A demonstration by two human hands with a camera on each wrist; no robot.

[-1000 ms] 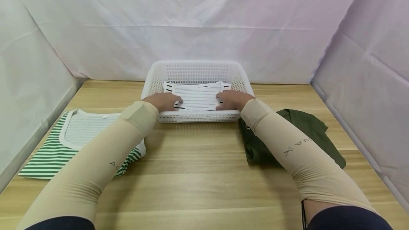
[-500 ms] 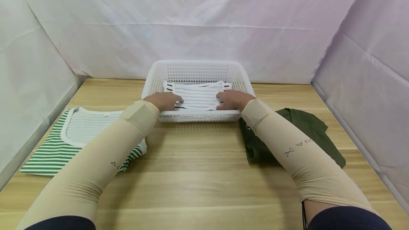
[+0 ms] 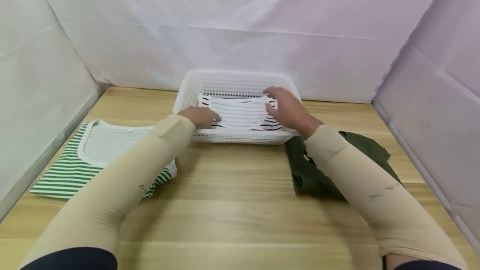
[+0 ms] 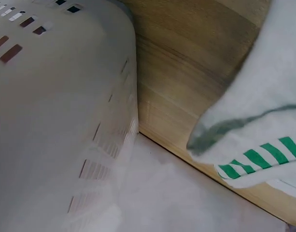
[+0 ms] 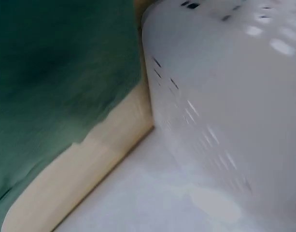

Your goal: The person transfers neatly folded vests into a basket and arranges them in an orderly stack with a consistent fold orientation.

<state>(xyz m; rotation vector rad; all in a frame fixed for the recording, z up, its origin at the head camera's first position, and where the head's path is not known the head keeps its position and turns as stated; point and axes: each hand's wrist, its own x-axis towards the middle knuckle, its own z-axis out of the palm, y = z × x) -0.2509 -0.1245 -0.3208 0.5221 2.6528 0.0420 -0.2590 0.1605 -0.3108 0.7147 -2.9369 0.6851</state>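
A black-and-white striped shirt point(image 3: 240, 112) lies folded in the white plastic basket point(image 3: 240, 138) at the back of the table. My left hand point(image 3: 200, 116) reaches over the basket's front left, with its visible finger extended over the shirt's left side; its other fingers are mostly hidden. Above the shirt's right side is my right hand point(image 3: 288, 109), fingers and thumb spread apart and holding nothing. Neither hand shows in the wrist views, where the basket's left outer wall point(image 4: 65, 121) and right outer wall point(image 5: 225, 96) fill much of the picture.
A green-and-white striped shirt point(image 3: 71, 174) lies folded on the wooden table point(image 3: 232, 203) at left, partly under my left arm. A dark green garment point(image 3: 315, 178) lies at right beneath my right arm. White sheeting point(image 3: 240, 45) stands behind and on both sides.
My right hand has risen off the shirt's right edge and moved slightly back, its fingers spreading. The left hand keeps its place at the shirt. The head view has shifted a little.
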